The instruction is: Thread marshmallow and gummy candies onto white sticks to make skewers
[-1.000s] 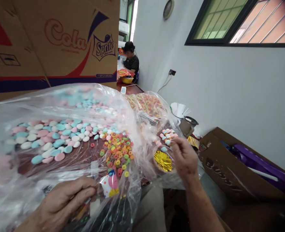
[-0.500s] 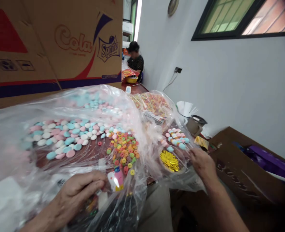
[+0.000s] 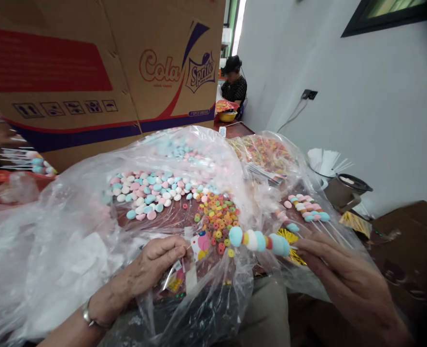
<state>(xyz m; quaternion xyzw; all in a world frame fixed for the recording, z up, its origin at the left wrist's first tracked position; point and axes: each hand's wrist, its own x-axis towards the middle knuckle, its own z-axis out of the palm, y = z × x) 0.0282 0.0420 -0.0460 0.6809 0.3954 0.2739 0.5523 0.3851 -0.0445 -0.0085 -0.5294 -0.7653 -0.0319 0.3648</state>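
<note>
Carton (image 3: 90,67), printed Cola and Sprite, is the biggest thing facing me. Clear plastic (image 3: 72,231) spreads, crumpled, in front of it. A brown box (image 3: 403,236) stands well to the carton's right. Bagged rings (image 3: 267,150) lie past the carton's right edge, on my side of it. In front of the carton's right half, pink, blue and white sweets (image 3: 144,193) are strewn amid the plastic. A jug (image 3: 340,193) stands to the carton's right.

My right hand (image 3: 343,274), nearer me than the carton and past its right edge, grasps the stick end of a skewer (image 3: 259,241). My left hand (image 3: 151,262), in front of the carton's right half, pinches the edge of a printed packet (image 3: 200,245) between thumb and finger.

Loose rings (image 3: 216,214) lie in front of the carton's right edge. Other skewers (image 3: 309,207) lie side by side farther right of the carton. The one I hold carries blue and white sweets with rings between, its tip pointing left, just past the carton's right edge. Gold ties (image 3: 288,234) show partly behind it.
</note>
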